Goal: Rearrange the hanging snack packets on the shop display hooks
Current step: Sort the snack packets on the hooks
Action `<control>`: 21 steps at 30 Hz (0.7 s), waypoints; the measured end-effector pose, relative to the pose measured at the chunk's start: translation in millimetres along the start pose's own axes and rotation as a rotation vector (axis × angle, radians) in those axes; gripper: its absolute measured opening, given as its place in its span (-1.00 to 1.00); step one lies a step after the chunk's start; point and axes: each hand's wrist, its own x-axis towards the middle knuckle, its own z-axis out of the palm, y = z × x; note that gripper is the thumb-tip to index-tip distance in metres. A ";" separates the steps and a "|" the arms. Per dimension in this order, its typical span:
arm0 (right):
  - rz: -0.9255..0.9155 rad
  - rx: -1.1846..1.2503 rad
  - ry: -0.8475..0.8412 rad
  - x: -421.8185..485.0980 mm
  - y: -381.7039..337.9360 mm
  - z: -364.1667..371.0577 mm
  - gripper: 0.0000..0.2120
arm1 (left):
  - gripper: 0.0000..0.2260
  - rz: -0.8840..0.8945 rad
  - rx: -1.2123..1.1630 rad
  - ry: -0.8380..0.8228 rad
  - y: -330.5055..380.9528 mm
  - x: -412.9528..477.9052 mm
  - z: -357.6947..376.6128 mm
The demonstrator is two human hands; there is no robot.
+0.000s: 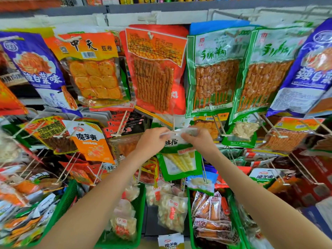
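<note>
As left hand (151, 141), right hand (200, 141) pinch green packet (179, 164), baskets (69, 196) sit below.

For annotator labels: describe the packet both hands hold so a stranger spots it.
Start at the big red packet of long sticks hanging top centre. Directly below it is a green-and-white packet, its top edge pinched by the left hand and right hand. Unlike its orange and red neighbours, its clear window shows pale yellow spears.
</note>
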 end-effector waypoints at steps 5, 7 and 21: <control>-0.006 0.002 0.011 1.4 2.1 3.7 -0.92 | -0.79 -0.003 0.059 0.029 3.0 0.4 -2.2; -0.012 -0.012 0.030 2.5 3.4 4.3 -0.90 | -0.83 -0.011 0.064 0.053 6.6 0.5 -1.9; -0.019 -0.363 0.103 20.6 -20.7 11.7 -0.71 | -0.83 -0.299 0.204 0.223 19.0 8.8 -17.0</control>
